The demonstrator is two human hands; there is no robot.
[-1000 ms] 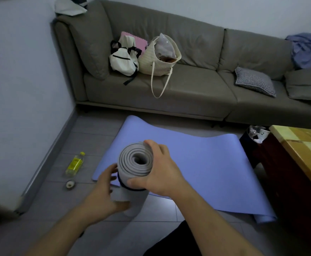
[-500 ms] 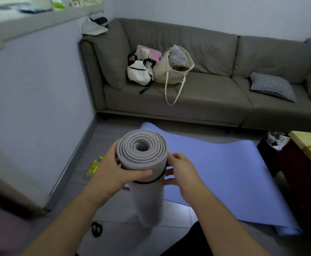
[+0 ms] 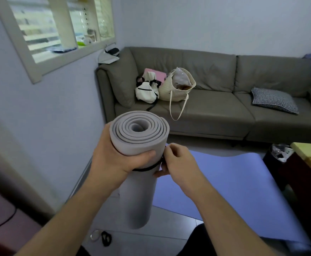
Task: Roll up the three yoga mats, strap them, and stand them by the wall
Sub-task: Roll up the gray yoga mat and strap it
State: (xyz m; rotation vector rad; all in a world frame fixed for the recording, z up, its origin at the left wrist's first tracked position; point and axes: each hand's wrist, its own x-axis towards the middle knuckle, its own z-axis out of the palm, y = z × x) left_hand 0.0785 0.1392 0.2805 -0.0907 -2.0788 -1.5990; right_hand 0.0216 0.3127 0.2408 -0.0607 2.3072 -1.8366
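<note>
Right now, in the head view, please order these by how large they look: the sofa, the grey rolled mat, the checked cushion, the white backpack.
1. Sofa, largest.
2. Grey rolled mat, though it is held close to the camera, so it looks bigger than it is.
3. Checked cushion.
4. White backpack; it looks nearly the same as the cushion, so this order is unsure.

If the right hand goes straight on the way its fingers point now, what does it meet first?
The right hand points left at the rolled grey mat; its fingertips already pinch the black strap there, so it would likely press into the mat at once.
</note>
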